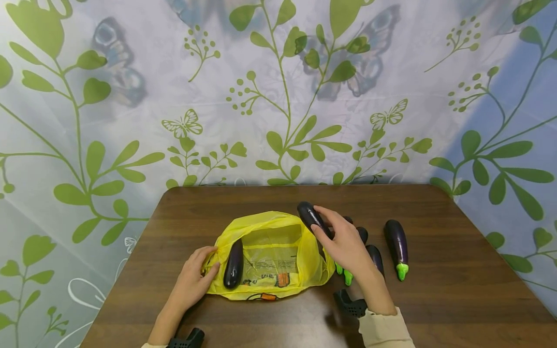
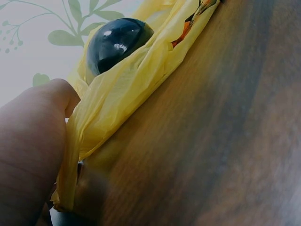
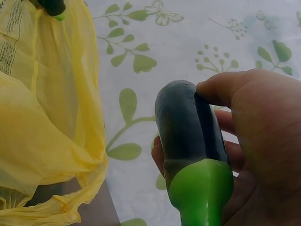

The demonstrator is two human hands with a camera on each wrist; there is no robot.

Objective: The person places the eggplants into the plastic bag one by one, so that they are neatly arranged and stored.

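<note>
My right hand point(image 1: 347, 246) grips a dark purple eggplant point(image 1: 311, 216) above the right rim of a yellow plastic bag point(image 1: 311, 270). In the right wrist view this eggplant point(image 3: 186, 125) shows its bright green cap, with thumb and fingers round its body. The bag lies with its wide mouth facing up, printing visible inside. Another eggplant point(image 1: 234, 266) leans within it along the left side, its rounded end showing in the left wrist view point(image 2: 117, 44). At the bag's left edge, my left hand point(image 1: 193, 275) pinches the plastic between thumb and fingers.
Several more eggplants point(image 1: 375, 257) lie right of the bag, partly hidden behind my right hand and forearm. Farther right, one eggplant point(image 1: 396, 244) lies apart, green cap toward me. The brown wooden table point(image 1: 304, 321) ends at a patterned cloth point(image 1: 278, 106) behind it.
</note>
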